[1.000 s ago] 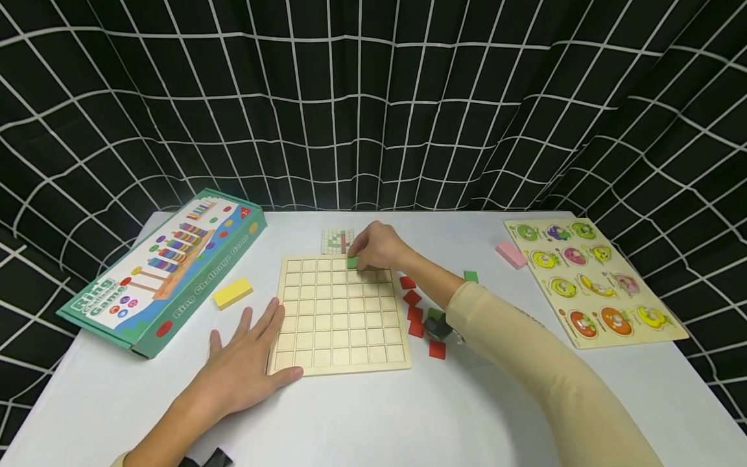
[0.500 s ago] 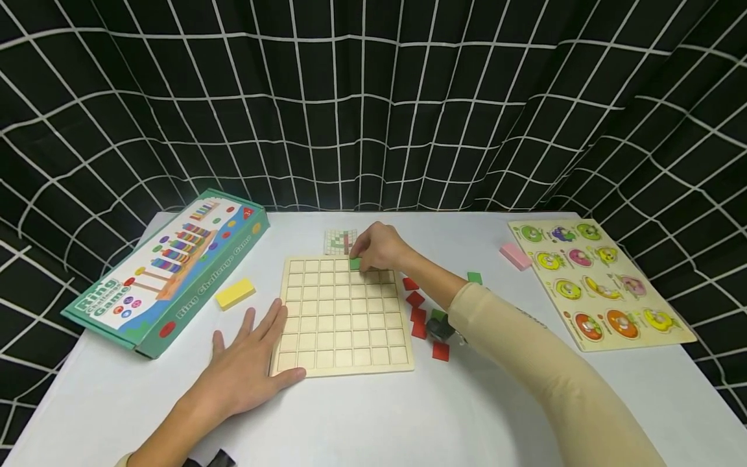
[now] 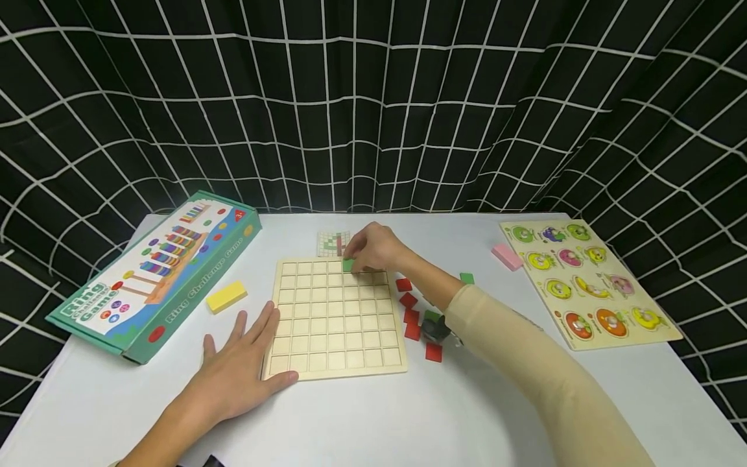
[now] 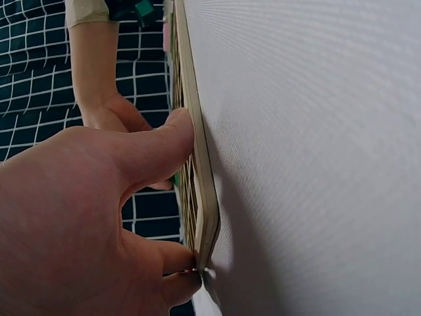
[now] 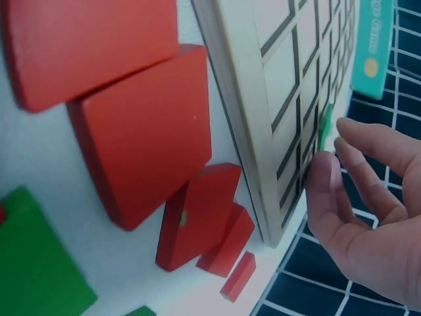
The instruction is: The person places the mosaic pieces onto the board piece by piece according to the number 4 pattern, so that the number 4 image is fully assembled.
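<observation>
A wooden grid board [image 3: 335,324] lies flat on the white table. At its far edge my right hand [image 3: 379,250] pinches a green square tile [image 3: 348,265] over a cell of the far row. The right wrist view shows that green tile [image 5: 325,126] by the fingertips, its far side partly hidden. My left hand [image 3: 236,373] lies spread at the board's near left corner. The thumb [image 4: 174,135] touches the front rim, and the other fingers lie along the left side. Several red tiles [image 3: 412,331] lie right of the board, with a green tile [image 3: 467,278] farther right.
A small pattern card [image 3: 332,244] sits behind the board. To the left are a game box [image 3: 157,272] and a yellow block [image 3: 226,297]. On the right lie a pink block [image 3: 506,257] and a fruit puzzle board [image 3: 589,285]. A black grid-lined curtain [image 3: 373,110] surrounds the table.
The head view has shifted slightly. Both hands keep nearly the same places on the board, and the right hand's green tile stays at the far row.
</observation>
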{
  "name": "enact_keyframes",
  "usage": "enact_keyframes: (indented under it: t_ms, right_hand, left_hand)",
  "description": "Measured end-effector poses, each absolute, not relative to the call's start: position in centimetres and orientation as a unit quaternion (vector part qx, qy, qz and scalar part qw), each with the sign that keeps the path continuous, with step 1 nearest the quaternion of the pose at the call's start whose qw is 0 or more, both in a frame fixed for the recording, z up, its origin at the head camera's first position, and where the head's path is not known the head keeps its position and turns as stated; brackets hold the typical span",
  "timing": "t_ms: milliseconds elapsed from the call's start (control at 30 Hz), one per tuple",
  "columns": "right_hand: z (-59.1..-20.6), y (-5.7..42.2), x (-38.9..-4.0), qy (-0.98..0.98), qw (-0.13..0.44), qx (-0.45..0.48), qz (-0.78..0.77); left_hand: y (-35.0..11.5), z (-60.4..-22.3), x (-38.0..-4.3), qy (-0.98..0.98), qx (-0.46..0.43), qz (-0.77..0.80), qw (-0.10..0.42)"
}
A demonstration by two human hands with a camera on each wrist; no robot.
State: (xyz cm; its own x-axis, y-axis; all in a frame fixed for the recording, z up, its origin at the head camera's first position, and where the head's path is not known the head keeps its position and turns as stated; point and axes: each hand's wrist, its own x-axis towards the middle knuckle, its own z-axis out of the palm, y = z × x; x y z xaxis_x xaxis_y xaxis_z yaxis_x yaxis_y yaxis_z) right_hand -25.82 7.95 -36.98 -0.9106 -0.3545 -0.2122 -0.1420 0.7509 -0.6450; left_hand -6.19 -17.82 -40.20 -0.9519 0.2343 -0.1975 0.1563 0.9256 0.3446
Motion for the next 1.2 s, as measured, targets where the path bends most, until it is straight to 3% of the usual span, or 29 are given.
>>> enact_keyframes:
  t_ms: [300, 1200]
  right_hand:
    - [-35.9, 10.1, -25.4, 0.906, 0.185, -0.115, -0.364]
    - [-33.9, 22.2, -21.5, 0.888, 0.142, -0.08, -0.43]
  left_hand:
    - [-17.9, -40.4, -6.2, 0.974, 0.1, 0.163, 0.119]
    - [-17.6, -40.4, -6.3, 0.972, 0.106, 0.172, 0.122]
